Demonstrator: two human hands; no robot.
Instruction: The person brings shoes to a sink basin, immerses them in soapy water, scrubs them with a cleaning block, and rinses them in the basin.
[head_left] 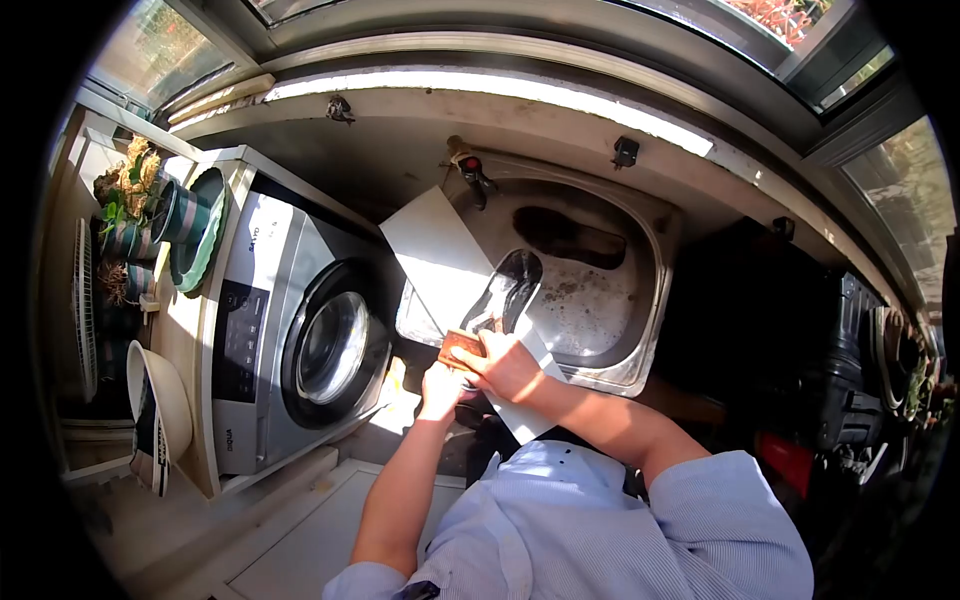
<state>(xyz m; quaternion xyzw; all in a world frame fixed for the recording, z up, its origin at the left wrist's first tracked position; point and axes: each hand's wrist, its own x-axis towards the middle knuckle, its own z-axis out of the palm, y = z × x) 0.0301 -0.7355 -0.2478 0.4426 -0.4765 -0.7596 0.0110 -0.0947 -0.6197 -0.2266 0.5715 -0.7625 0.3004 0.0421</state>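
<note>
Two-handed, grasps a brown block (460,347), with right hand (507,370) wrapped over one side and left hand (442,390) closed at the lower edge, likely for firm control. Seems to have a dark shoe (519,280) at one o'clock from the block, resting on a white board (430,250) laid diagonally across the sink (664,270), probably for support. Farther off, between one and two o'clock, lies a second dark shoe (570,237). Cannot tell what the block's underside touches.
</note>
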